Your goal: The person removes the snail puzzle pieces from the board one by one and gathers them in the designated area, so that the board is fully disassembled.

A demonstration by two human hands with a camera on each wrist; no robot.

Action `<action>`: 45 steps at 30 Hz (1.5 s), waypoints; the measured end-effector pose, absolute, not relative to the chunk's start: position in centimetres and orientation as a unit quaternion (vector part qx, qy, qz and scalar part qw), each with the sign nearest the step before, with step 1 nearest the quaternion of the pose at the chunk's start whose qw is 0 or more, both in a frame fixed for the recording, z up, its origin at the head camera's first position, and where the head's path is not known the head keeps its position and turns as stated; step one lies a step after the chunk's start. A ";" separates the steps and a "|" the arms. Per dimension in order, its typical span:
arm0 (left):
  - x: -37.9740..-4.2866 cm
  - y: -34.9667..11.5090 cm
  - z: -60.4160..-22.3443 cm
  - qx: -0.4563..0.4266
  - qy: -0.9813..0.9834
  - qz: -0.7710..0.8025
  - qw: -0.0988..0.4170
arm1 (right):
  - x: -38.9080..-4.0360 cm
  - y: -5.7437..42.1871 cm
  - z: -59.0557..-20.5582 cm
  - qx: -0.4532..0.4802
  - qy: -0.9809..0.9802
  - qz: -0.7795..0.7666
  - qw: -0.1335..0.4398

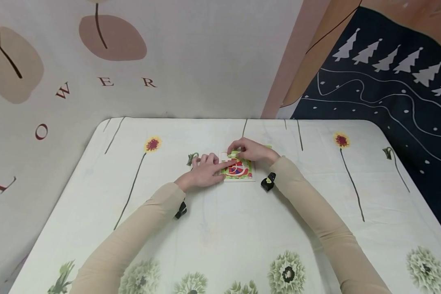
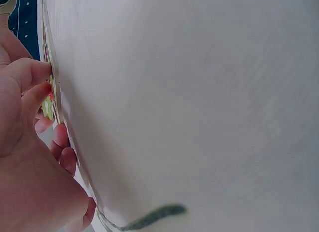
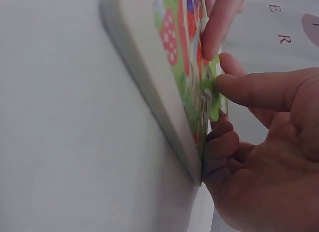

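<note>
A small jigsaw puzzle board (image 1: 239, 178) with a pale rim lies on the table between the hands, its picture in red, blue and green with a spotted mushroom (image 3: 169, 37) in one corner. My right hand (image 1: 252, 149) pinches a green puzzle piece (image 3: 215, 87) between thumb and finger at the board's far side. The piece is tilted over the board in the right wrist view. From the left, my left hand (image 1: 205, 170) reaches over with its index finger straight, the fingertip touching the picture. Its thumb is by the board's near left edge. Fingers partly hide the far left of the picture.
A bit of green and yellow (image 1: 268, 146) shows just beyond the right hand. Black wrist devices (image 1: 268, 181) hang under both wrists. The white tablecloth (image 1: 220, 228) carries printed flowers, and patterned fabric (image 1: 213, 81) stands behind the table.
</note>
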State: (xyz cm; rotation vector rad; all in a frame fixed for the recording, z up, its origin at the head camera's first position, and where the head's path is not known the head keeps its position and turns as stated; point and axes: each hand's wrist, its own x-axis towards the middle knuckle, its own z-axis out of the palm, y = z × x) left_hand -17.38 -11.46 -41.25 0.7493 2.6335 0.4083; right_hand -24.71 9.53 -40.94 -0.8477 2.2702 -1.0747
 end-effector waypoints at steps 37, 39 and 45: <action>-17.4 -11.4 -41.3 0.258 0.936 0.143 0.191 | -25.1 11.8 -40.8 -0.242 0.817 -0.463 0.243; -17.4 -11.4 -41.3 0.259 0.936 0.142 0.191 | -25.1 12.0 -40.6 -0.242 0.817 -0.465 0.242; -17.4 -11.4 -41.3 0.265 0.934 0.148 0.188 | -24.9 12.7 -40.2 -0.249 0.816 -0.465 0.237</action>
